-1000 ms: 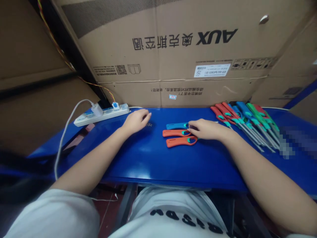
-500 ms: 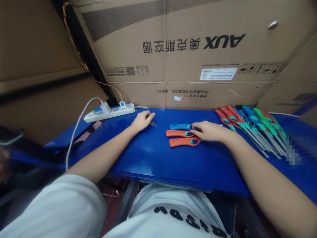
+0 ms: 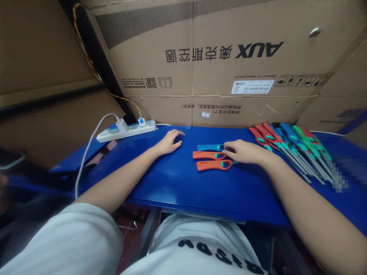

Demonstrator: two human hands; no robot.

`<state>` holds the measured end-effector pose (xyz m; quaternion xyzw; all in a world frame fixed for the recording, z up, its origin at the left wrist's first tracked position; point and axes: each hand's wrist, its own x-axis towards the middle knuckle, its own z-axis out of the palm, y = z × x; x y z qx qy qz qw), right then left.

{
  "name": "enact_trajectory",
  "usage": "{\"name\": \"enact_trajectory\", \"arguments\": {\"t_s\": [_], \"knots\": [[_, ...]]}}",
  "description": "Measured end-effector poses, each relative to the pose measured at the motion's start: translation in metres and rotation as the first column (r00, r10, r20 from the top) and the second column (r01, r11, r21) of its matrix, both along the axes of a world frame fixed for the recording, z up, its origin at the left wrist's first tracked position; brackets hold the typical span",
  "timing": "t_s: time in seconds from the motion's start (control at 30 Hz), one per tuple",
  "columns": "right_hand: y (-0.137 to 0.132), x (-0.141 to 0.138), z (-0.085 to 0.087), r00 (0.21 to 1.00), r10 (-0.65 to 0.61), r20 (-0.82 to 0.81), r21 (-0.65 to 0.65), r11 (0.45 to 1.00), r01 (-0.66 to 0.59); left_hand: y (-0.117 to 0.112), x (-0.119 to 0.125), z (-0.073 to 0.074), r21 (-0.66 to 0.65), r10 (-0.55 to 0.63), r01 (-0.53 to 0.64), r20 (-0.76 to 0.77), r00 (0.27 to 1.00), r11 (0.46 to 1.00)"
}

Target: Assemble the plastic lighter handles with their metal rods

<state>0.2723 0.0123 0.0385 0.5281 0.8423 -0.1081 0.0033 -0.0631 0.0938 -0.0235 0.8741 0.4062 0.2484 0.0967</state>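
Observation:
My left hand (image 3: 169,143) rests over the blue table (image 3: 172,183) with its thumb and fingers apart, and nothing shows between them. Three long-nosed gas lighters lie side by side in front of me: a blue lighter (image 3: 208,147), an orange lighter (image 3: 207,154) and a second orange lighter (image 3: 210,165) nearest me. My right hand (image 3: 239,151) is closed at their right ends, with curled fingertips by the triggers of the upper two. Something small and dark shows between those fingers, too hidden to name. The hand covers most of the nozzles.
On the right lies a pile of several red, blue and green lighters (image 3: 295,143) with metal nozzles. A white power strip (image 3: 127,131) with plugs and a white cable (image 3: 86,152) sits at the left. A cardboard panel (image 3: 200,84) stands along the back edge.
My left hand has opened and shifted slightly right; the small thin bits seen beside its fingers no longer show. My right hand and the three lighters are almost unmoved.

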Motion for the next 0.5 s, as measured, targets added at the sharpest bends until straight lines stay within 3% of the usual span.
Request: {"name": "enact_trajectory", "arguments": {"t_s": [0.1, 0.2, 0.27, 0.33, 0.43, 0.5], "knots": [[0.003, 0.008, 0.006, 0.993, 0.015, -0.118, 0.096, 0.995, -0.004, -0.002, 0.002, 0.003, -0.015, 0.022, -0.022, 0.042, 0.999, 1.000], [0.000, 0.024, 0.025, 0.972, 0.000, -0.236, 0.318, 0.945, 0.077, -0.004, 0.005, 0.006, -0.017, 0.059, -0.058, 0.094, 0.994, 0.998], [-0.006, 0.037, 0.039, 0.955, -0.041, -0.293, 0.459, 0.870, 0.179, -0.007, 0.007, 0.009, 0.009, 0.060, -0.062, 0.127, 0.990, 0.998], [-0.016, 0.052, 0.050, 0.903, -0.138, -0.407, 0.531, 0.769, 0.356, -0.013, 0.012, 0.013, 0.048, 0.031, -0.038, 0.146, 0.989, 0.998], [-0.036, 0.074, 0.051, 0.740, -0.301, -0.602, 0.484, 0.600, 0.637, -0.028, 0.023, 0.019, 0.102, -0.082, 0.070, 0.122, 0.989, 0.992], [-0.052, 0.089, 0.043, 0.672, -0.363, -0.646, 0.462, 0.515, 0.722, -0.041, 0.032, 0.024, 0.121, -0.190, 0.179, 0.086, 0.978, 0.976]]}}
